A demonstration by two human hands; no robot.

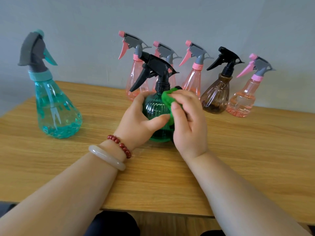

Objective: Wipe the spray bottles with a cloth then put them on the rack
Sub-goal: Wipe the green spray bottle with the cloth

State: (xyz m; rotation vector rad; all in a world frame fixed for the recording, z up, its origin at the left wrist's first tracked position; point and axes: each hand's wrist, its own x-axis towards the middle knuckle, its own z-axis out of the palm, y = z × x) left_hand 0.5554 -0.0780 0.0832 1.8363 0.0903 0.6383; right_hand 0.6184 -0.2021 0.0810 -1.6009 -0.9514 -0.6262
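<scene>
The dark green spray bottle (154,109) stands upright on the tabletop (238,150) at frame centre, long axis vertical, between my hands. My left hand (136,120) curls its fingers round the bottle's left side. My right hand (189,126) pinches the green cloth (167,97) against its right shoulder.

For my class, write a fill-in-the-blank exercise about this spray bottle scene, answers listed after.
The right hand presses a crumpled ____ cloth against the dark green ribbed plastic spray bottle.
The left hand grips that bottle below its ____ trigger head.
By the wall stand ____ pink plastic spray bottles and one brown plastic spray bottle.
Answers: green; black; four.
</scene>
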